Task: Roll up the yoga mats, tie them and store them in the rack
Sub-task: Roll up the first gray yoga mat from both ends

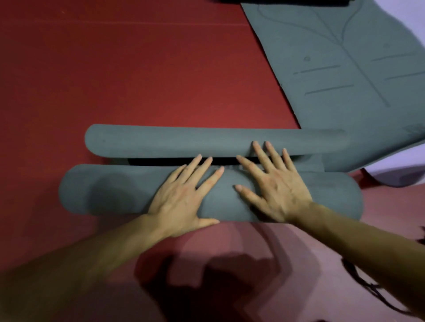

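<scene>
A grey yoga mat lies on the red floor, its near end wound into a thick roll (110, 190). Just beyond the roll the mat bulges up in a long fold (161, 140), with a dark gap between the two. The flat part of the mat (333, 57), printed with alignment lines, stretches away to the upper right. My left hand (184, 195) presses flat on the roll's middle with fingers spread. My right hand (273, 181) also lies flat on the roll, and its fingertips reach across the gap onto the fold.
Red floor matting (138, 69) surrounds the mat on the left and front. A pale lilac surface (404, 156) shows at the right edge. A dark strip (276, 1) runs along the top edge. Dark strands (368, 289) hang at lower right.
</scene>
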